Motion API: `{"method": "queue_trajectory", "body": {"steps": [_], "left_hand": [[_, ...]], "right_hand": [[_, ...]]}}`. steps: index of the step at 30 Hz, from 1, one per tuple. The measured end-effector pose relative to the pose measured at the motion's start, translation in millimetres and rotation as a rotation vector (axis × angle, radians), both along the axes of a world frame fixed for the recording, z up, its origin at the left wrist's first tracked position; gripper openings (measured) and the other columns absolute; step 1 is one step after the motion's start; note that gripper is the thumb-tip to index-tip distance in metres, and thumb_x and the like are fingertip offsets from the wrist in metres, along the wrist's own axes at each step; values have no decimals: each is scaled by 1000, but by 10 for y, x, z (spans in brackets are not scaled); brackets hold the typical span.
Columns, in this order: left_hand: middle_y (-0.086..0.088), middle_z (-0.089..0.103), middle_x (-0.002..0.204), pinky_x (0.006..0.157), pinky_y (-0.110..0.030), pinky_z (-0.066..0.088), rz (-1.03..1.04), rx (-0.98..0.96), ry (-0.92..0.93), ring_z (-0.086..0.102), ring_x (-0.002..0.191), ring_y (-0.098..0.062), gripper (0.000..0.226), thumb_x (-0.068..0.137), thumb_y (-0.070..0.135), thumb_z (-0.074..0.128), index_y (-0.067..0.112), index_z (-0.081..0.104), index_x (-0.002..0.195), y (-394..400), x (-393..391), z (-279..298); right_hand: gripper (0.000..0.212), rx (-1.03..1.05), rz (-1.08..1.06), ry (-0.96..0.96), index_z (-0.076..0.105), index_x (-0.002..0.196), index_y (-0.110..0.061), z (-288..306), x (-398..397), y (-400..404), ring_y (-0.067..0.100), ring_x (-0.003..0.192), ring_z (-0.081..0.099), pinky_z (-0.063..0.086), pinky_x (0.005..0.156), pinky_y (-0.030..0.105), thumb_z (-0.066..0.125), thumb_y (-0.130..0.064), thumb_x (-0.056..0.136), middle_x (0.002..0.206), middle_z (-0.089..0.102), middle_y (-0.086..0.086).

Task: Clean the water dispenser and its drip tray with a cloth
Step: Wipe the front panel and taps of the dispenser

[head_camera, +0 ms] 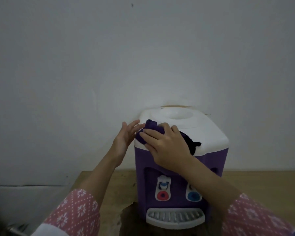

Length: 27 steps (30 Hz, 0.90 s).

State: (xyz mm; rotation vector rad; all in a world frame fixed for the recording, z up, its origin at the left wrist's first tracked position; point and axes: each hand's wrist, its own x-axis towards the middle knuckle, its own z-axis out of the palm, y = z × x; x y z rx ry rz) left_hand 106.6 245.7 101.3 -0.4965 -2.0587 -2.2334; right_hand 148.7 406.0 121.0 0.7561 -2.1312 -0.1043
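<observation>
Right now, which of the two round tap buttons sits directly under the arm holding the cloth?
The blue round tap button, on the dispenser's right side. The red round tap button beside it stands clear of that arm.

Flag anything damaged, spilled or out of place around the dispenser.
One oddity: the wooden table surface looks worn, with a pale ragged patch left of the purple-and-white water dispenser. No spill shows; the grey drip tray sits straight.
</observation>
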Motion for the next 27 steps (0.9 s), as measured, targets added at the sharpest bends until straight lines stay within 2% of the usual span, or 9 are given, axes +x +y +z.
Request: {"method": "queue_trajectory", "body": {"steps": [2,4,8,12,14,17,22,24,27], "left_hand": [[10,51,133,107,-27,29,4,-83,31,43,126,-5,50,98,43,5,30,44,127,0,20,-17],[12,42,142,110,-25,25,5,-173,59,35,131,-2,50,97,44,5,33,40,131,7,55,-30],[18,35,140,109,-22,19,36,-324,131,27,130,3,55,97,42,5,29,45,133,39,111,-34],[14,38,141,108,-21,23,80,-370,184,30,129,2,42,100,37,17,36,51,124,97,184,-24],[10,35,145,113,-30,21,97,-412,182,30,133,-7,43,100,39,20,32,48,131,103,201,-29],[7,27,151,116,-35,16,130,-502,207,23,138,-13,47,99,44,16,31,39,138,124,221,-52],[5,17,155,116,-31,9,209,-588,288,13,141,-10,46,101,41,13,29,29,142,222,247,-125],[2,11,156,114,-27,4,275,-710,384,5,143,-11,47,101,37,13,23,25,145,255,264,-173],[2,14,156,117,-34,2,374,-846,589,2,143,-10,52,98,37,33,18,22,145,343,337,-278]], "right_hand": [[31,79,139,-57,68,107,-19,44,-26,149,31,85,60,50,64,37,71,-23,76,109,69,-4],[29,33,190,-164,67,109,-19,95,-51,320,31,86,57,49,67,40,67,-22,80,112,67,-2],[30,-253,-26,-268,62,117,-25,145,-131,359,30,92,52,45,78,41,53,-30,89,118,64,-5],[33,-203,48,-334,57,123,-28,158,-139,405,29,96,50,42,84,41,50,-31,91,124,59,-6],[32,-184,137,-366,59,121,-25,147,-96,574,30,94,52,43,84,42,55,-28,90,123,60,-3],[29,-310,130,-208,66,112,-16,23,-32,870,31,90,58,43,81,40,57,-25,86,114,65,5],[26,-709,-174,109,68,101,-11,-296,-20,862,37,89,52,40,70,38,54,-24,84,102,68,6],[23,-687,-127,206,69,99,-10,-380,11,738,37,85,51,42,65,38,55,-21,84,98,69,6],[25,-432,39,343,68,107,-10,-537,45,781,37,83,55,47,66,40,56,-20,87,105,68,8]]}}
